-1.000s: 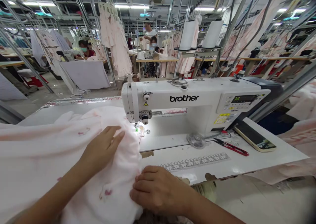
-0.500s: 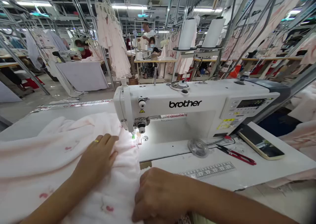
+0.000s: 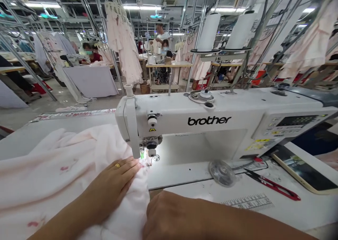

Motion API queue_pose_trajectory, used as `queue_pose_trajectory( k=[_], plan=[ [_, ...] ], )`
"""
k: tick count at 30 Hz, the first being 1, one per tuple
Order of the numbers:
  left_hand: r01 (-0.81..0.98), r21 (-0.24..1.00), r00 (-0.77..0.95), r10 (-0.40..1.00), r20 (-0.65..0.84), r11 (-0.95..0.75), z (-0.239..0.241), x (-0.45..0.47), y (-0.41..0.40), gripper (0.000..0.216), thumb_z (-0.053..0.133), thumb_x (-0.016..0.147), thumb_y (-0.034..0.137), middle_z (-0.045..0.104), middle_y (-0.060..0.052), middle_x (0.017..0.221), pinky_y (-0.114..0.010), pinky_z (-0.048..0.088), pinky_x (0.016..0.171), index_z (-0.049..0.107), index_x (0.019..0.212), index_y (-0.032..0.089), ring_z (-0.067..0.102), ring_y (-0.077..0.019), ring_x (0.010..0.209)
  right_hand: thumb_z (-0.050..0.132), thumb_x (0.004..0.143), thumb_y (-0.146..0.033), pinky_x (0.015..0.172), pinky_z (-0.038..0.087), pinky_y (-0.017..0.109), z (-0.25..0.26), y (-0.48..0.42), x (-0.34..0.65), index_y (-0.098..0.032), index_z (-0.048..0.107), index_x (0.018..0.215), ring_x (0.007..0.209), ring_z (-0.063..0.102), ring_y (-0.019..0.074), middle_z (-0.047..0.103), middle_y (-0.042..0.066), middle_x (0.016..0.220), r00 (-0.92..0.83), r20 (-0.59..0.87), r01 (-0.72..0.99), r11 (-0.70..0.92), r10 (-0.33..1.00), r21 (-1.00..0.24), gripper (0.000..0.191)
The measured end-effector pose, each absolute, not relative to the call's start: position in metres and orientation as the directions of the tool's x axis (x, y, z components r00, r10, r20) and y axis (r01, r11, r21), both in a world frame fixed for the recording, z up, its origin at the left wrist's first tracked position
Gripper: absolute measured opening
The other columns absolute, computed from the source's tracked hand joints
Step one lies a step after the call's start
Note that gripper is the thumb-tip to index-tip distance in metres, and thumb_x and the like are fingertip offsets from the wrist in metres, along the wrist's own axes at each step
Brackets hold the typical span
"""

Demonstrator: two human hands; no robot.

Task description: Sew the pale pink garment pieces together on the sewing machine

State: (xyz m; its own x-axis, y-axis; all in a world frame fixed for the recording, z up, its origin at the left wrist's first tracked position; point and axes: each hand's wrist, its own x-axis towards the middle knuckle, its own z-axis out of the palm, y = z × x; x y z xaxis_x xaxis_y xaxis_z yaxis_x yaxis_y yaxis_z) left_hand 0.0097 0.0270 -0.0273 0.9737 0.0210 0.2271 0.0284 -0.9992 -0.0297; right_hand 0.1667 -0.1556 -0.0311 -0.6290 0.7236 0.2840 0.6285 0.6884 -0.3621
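Soft pale pink fabric point(image 3: 87, 146) with small pink motifs covers the left of the machine bed. Its right edge reaches under the needle area of a white sewing machine point(image 3: 171, 116). My left hand point(image 3: 116, 180), with a ring on one finger, lies flat on this fabric. Its fingers are stretched out, the tips close to the lit presser foot point(image 3: 142, 154). Lower down, my right hand point(image 3: 169, 213) is closed at the fabric's near right edge. Its fingertips are hidden beneath the hand.
Right of the needle lie a clear round disc point(image 3: 222, 173), red-handled thread snips point(image 3: 277, 187), a phone point(image 3: 306, 169) and a printed ruler scale point(image 3: 250, 202). Thread cones point(image 3: 210, 32) stand above the machine. Behind it, people work among hanging pink garments point(image 3: 123, 42).
My left hand has moved forward and right, its fingertips now nearer the presser foot. The fabric edge beside it has shifted too. The view has come closer to the machine.
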Motion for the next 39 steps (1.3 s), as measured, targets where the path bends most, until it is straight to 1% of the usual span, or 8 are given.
queue_pose_trajectory(
  k=[7,11,13,16,19,23,29,39],
  plan=[
    [0.101,-0.122,0.973,0.073,0.220,-0.987,-0.019,0.023,0.034,0.031,0.036,0.096,0.019,0.066,-0.008,0.119,-0.037,0.050,0.091,0.065,0.105,0.021,0.061,-0.0227,0.110,0.063,0.092,-0.018,0.083,0.041,0.023,-0.031,-0.150,0.166,-0.016,0.063,0.091,0.076,0.057,0.0118,0.066,-0.003,0.078,-0.686,0.314,0.646,0.748,0.657,-0.154,0.002],
    [0.425,-0.215,0.885,0.353,0.304,-0.879,-0.019,0.006,0.016,0.032,0.037,0.094,0.038,0.068,-0.012,0.088,-0.043,0.049,0.070,0.063,0.092,0.018,0.065,-0.0315,0.084,0.069,0.085,-0.018,0.086,0.044,0.023,-0.030,-0.154,0.164,-0.011,0.067,0.090,0.075,0.057,0.0141,0.065,0.002,0.079,-0.743,0.279,0.638,0.770,0.609,0.019,0.010],
    [0.546,-0.153,0.830,0.508,0.231,-0.823,-0.021,-0.004,0.012,0.035,0.038,0.094,0.047,0.067,-0.009,0.079,-0.038,0.047,0.061,0.060,0.096,0.020,0.066,-0.0297,0.072,0.066,0.085,-0.020,0.086,0.045,0.024,-0.029,-0.156,0.164,-0.011,0.069,0.092,0.075,0.058,0.0158,0.065,0.003,0.081,-0.761,0.321,0.622,0.774,0.564,0.115,0.012],
    [0.605,0.035,0.790,0.605,0.101,-0.796,-0.021,-0.013,0.014,0.031,0.035,0.097,0.043,0.072,-0.005,0.086,-0.030,0.046,0.058,0.052,0.113,0.023,0.069,-0.0239,0.071,0.058,0.089,-0.020,0.090,0.045,0.026,-0.027,-0.159,0.165,-0.012,0.071,0.095,0.085,0.060,0.0173,0.068,0.007,0.097,-0.794,0.387,0.582,0.768,0.468,0.266,0.017],
    [0.635,0.123,0.764,0.644,0.044,-0.762,-0.016,-0.015,0.021,0.030,0.034,0.097,0.039,0.073,-0.002,0.085,-0.030,0.048,0.058,0.050,0.119,0.026,0.070,-0.0237,0.072,0.053,0.094,-0.019,0.089,0.044,0.025,-0.028,-0.160,0.164,-0.011,0.068,0.103,0.088,0.060,0.0160,0.068,0.007,0.103,-0.753,0.453,0.620,0.746,0.477,0.244,0.020],
    [0.507,-0.038,0.853,0.495,0.167,-0.861,-0.022,-0.018,0.028,0.037,0.036,0.096,0.032,0.073,-0.005,0.094,-0.033,0.050,0.061,0.051,0.128,0.024,0.070,-0.0254,0.076,0.059,0.096,-0.022,0.080,0.044,0.024,-0.034,-0.157,0.161,-0.017,0.065,0.089,0.067,0.054,0.0125,0.063,-0.002,0.072,-0.664,0.408,0.682,0.731,0.627,-0.014,0.010],
    [0.090,-0.249,0.963,0.020,0.269,-0.964,-0.035,-0.021,0.037,0.063,0.037,0.085,0.006,0.050,-0.003,0.144,-0.040,0.042,0.100,0.046,0.141,0.033,0.053,-0.0259,0.124,0.063,0.092,-0.021,0.076,0.042,0.026,-0.039,-0.152,0.162,-0.019,0.062,0.080,0.065,0.051,0.0121,0.059,-0.004,0.067,-0.650,0.392,0.671,0.734,0.651,-0.106,0.012],
    [0.111,-0.080,0.974,0.092,0.205,-0.991,-0.037,0.009,0.062,0.062,0.034,0.086,-0.001,0.055,-0.004,0.140,-0.036,0.043,0.104,0.050,0.139,0.026,0.050,-0.0209,0.127,0.052,0.093,-0.011,0.072,0.043,0.027,-0.027,-0.147,0.170,-0.015,0.060,0.076,0.064,0.052,0.0137,0.060,0.001,0.070,-0.601,0.353,0.765,0.644,0.717,-0.006,0.019]
  ],
)
